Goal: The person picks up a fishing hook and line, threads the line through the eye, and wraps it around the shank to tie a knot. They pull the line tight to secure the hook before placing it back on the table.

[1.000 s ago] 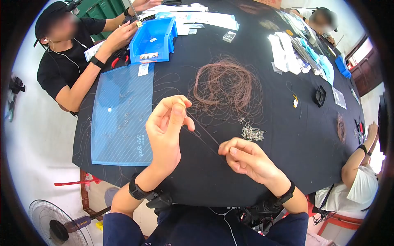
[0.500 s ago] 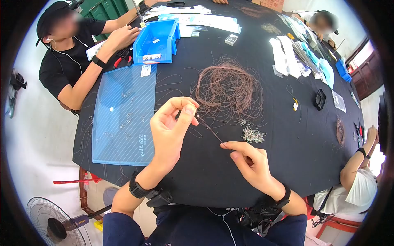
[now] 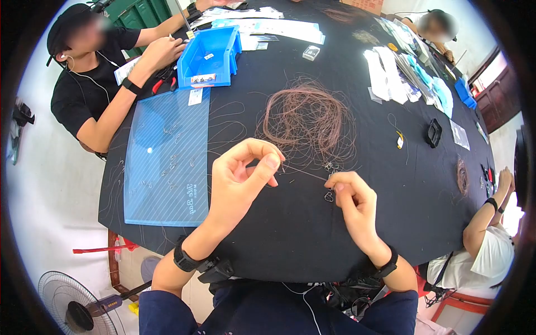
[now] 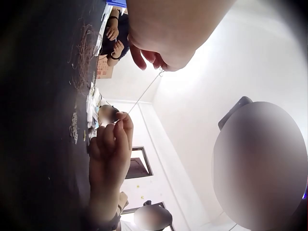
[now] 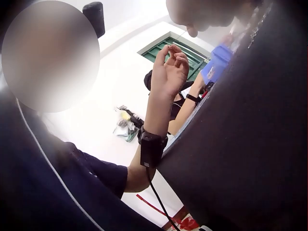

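The left hand (image 3: pixel 241 176) pinches a small curved hook (image 4: pixel 161 73), the right hand (image 3: pixel 358 205) a thin thread (image 3: pixel 306 172), stretched straight between them over the black table (image 3: pixel 290 240); farther lies a tangled brown coil (image 3: pixel 309 121).

The head view is bright and sharp, its fisheye lens bowing the black tablecloth (image 3: pixel 290 240) and blackening the corners. Paper strips (image 3: pixel 377 72) at far right glare white. In the left wrist view, the wall (image 4: pixel 219 62) washes out beside the left hand (image 4: pixel 166 43); the right wrist view blurs the right hand (image 5: pixel 207 12).
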A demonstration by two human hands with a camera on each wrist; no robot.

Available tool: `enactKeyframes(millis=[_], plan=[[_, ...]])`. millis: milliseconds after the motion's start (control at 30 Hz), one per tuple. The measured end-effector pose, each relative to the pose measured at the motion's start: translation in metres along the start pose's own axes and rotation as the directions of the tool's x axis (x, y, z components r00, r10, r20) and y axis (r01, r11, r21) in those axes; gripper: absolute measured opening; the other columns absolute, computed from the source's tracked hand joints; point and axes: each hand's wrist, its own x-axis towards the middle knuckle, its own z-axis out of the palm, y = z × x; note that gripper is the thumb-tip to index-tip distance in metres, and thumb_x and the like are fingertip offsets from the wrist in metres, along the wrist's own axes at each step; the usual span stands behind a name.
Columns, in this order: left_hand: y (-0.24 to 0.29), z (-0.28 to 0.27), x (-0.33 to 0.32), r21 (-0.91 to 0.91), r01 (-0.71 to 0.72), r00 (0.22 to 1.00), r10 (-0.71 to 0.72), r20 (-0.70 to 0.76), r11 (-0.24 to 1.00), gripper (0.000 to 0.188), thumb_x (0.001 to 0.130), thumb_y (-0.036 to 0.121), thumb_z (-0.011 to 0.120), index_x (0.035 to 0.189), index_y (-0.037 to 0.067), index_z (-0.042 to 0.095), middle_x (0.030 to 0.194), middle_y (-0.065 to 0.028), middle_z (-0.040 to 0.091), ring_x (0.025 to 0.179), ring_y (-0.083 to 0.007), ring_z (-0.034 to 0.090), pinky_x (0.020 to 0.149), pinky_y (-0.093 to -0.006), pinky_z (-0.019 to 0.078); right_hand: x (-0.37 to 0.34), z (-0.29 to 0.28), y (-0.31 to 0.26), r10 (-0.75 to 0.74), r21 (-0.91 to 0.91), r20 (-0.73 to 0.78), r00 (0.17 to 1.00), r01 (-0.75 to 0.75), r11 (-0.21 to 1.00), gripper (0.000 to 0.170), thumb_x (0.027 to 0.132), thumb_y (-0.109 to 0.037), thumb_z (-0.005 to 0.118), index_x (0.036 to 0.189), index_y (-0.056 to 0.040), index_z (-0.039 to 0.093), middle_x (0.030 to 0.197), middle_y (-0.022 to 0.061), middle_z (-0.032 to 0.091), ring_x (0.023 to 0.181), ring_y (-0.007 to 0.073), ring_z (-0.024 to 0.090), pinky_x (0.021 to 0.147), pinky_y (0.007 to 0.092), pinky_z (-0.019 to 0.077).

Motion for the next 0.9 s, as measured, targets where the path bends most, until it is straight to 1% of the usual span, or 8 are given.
enactKeyframes(millis=[100,200,367,500,533,733,833,900], plan=[[-0.006,-0.005,0.0,-0.219,0.08,0.972,-0.027,0.233,0.973,0.01,0.091,0.008,0.061,0.091,-0.003,0.062,0.097,-0.0103,0.06,0.081,-0.0099,0.057,0.06,-0.0226,0.0521,0.005,-0.008,0.0,0.123,0.133,0.025,0.992,-0.125,0.983,0.015,0.099,-0.008,0.048,0.101,-0.0031,0.062,0.063,-0.0076,0.042,0.055,0.0004,0.033,0.052,0.0193,0.0248],[-0.004,0.003,-0.004,-0.199,0.128,0.918,-0.04,0.395,0.971,0.006,0.089,0.003,0.062,0.091,-0.002,0.062,0.106,-0.0124,0.059,0.086,-0.0141,0.06,0.064,-0.0234,0.054,0.01,-0.012,0.001,0.218,0.263,0.015,0.976,-0.214,0.941,0.013,0.098,-0.01,0.052,0.103,-0.0019,0.06,0.065,-0.0081,0.046,0.058,0.0003,0.037,0.053,0.019,0.0278],[-0.001,0.01,-0.009,-0.042,0.249,0.765,-0.17,0.621,0.968,0.007,0.085,0.004,0.067,0.082,0.0,0.063,0.126,-0.0226,0.054,0.105,-0.0217,0.06,0.083,-0.0298,0.0519,0.019,-0.02,0.008,0.061,0.203,-0.138,0.989,-0.032,0.979,0.008,0.093,-0.005,0.06,0.1,-0.0022,0.062,0.081,-0.0038,0.058,0.071,0.0019,0.049,0.064,0.0173,0.0375],[-0.007,0.016,-0.016,0.138,-0.011,0.821,-0.07,0.566,0.99,0.003,0.083,0.004,0.066,0.081,0.002,0.064,0.114,-0.013,0.061,0.096,-0.0174,0.064,0.076,-0.0255,0.0545,0.022,-0.026,0.007,-0.077,0.094,-0.176,0.981,0.094,0.991,0.007,0.089,0.001,0.062,0.096,-0.0008,0.063,0.091,0.0003,0.058,0.076,0.0049,0.05,0.069,0.0196,0.0407],[-0.007,0.018,-0.016,0.126,0.087,0.819,-0.143,0.555,0.988,0.004,0.082,0.003,0.066,0.079,0.002,0.063,0.103,-0.0103,0.063,0.091,-0.0149,0.064,0.074,-0.0251,0.0542,0.024,-0.028,0.009,-0.145,0.025,-0.188,0.971,0.152,0.988,0.008,0.088,0.002,0.062,0.096,-0.0006,0.063,0.092,0.0013,0.057,0.076,0.0058,0.051,0.07,0.02,0.0412],[0.001,0.018,-0.014,0.304,0.079,0.737,-0.261,0.624,0.949,0.007,0.08,0.003,0.07,0.082,0.004,0.064,0.092,-0.0053,0.067,0.083,-0.0146,0.065,0.07,-0.0265,0.0528,0.025,-0.03,0.001,-0.411,-0.297,-0.214,0.886,0.342,0.891,0.012,0.081,0.007,0.065,0.09,-0.0006,0.065,0.094,0.0057,0.055,0.078,0.0116,0.053,0.071,0.023,0.0436],[-0.012,0.019,-0.018,0.491,-0.361,0.822,0.021,0.57,0.793,0.012,0.076,0.001,0.071,0.081,0.005,0.062,0.088,-0.0043,0.067,0.08,-0.0181,0.065,0.066,-0.0284,0.0525,0.025,-0.033,-0.001,-0.502,-0.452,-0.209,0.839,0.373,0.81,0.012,0.08,0.007,0.066,0.089,-0.001,0.065,0.093,0.0067,0.055,0.077,0.0134,0.053,0.07,0.0245,0.0437],[-0.012,0.02,-0.018,0.506,-0.436,0.835,0.124,0.536,0.745,0.015,0.072,0.0,0.072,0.081,0.006,0.061,0.088,-0.0043,0.067,0.078,-0.0198,0.064,0.065,-0.0293,0.0521,0.024,-0.033,-0.002,-0.491,-0.479,-0.238,0.838,0.338,0.81,0.012,0.08,0.006,0.066,0.088,-0.0014,0.064,0.092,0.0069,0.054,0.076,0.0142,0.053,0.069,0.0253,0.0434]])
